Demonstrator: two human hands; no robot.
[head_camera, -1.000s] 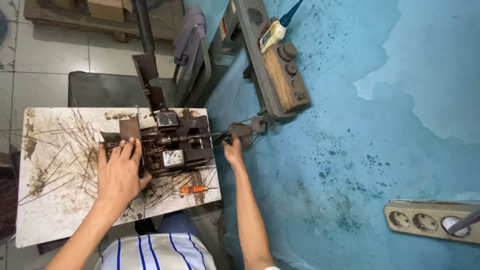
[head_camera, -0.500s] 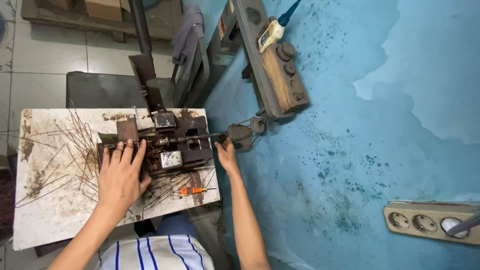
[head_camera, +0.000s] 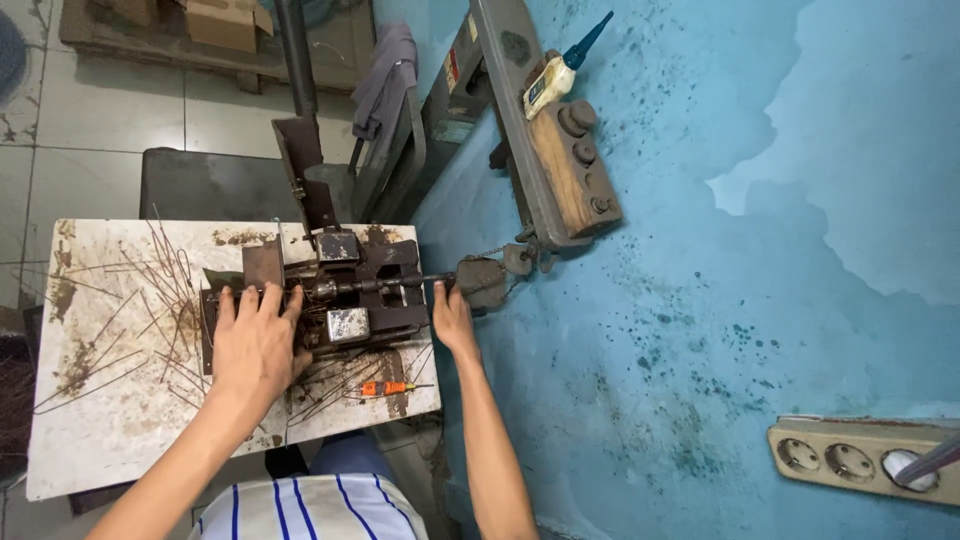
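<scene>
Dark rusty metal jig (head_camera: 355, 295), bolted mid-desk, back edge near the blue wall. Left hand (head_camera: 255, 340): flat, fingers spread, pressing the jig's left side. Right hand (head_camera: 452, 320): closed around the jig's horizontal rod end. Thin wires (head_camera: 150, 300) strewn over the stained white desk (head_camera: 90, 440); orange screwdriver (head_camera: 385, 388) near the front edge.

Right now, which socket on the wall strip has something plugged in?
The rightmost socket of the strip: a plug fills it. The other two, to its left, show bare holes.
</scene>
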